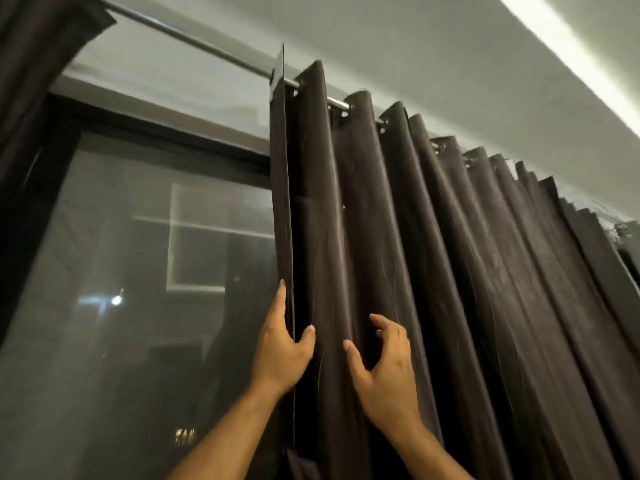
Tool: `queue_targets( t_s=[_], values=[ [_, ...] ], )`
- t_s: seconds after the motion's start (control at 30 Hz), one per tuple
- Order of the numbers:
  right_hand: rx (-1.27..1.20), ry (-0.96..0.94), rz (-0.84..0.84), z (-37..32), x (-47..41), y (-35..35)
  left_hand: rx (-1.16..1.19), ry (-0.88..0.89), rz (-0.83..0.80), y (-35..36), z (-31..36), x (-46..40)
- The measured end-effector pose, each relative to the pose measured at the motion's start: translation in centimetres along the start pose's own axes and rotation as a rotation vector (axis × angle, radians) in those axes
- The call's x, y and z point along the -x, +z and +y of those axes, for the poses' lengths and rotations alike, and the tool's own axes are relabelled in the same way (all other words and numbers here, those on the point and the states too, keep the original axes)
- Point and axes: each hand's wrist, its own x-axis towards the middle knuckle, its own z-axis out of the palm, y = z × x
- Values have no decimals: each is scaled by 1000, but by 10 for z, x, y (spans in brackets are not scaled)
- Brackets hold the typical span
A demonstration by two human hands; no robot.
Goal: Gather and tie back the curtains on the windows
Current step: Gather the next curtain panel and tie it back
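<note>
Curtain edge is pinched in the left hand to bunch pleats; beside it, the right hand hovers released.

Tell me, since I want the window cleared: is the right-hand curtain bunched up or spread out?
Partly gathered: the curtain hangs in folds on the rod, glass bare beside it. No tie is visible.

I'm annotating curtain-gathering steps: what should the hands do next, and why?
Probably close the right hand on the fold beside the edge that the left hand already pinches: its fingers are spread open against the curtain, which hangs loosely pleated along the rod.
</note>
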Motion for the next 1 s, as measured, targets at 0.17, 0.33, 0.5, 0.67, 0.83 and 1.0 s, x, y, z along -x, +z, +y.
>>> queue_targets(
  t_s=[0.17, 0.33, 0.5, 0.67, 0.83, 1.0],
  values=[
    [-95, 20, -64, -2, -66, 12, 9, 9, 55, 4, 25, -66],
    [-214, -26, -221, -19, -133, 32, -12, 38, 136, 9, 47, -121],
    [-254, -99, -354, -44, -177, 48, 51, 6, 223, 12, 66, -148],
    [-81, -310, -409, -68, -175, 68, 200, -111, 232, 10, 74, -149],
    [5, -471, -514, -98, -188, 70, 203, -161, 288, -6, 87, -161],
    [-127, -427, -491, -87, -203, 41, 25, -90, 334, -15, 96, -174]
  ],
)
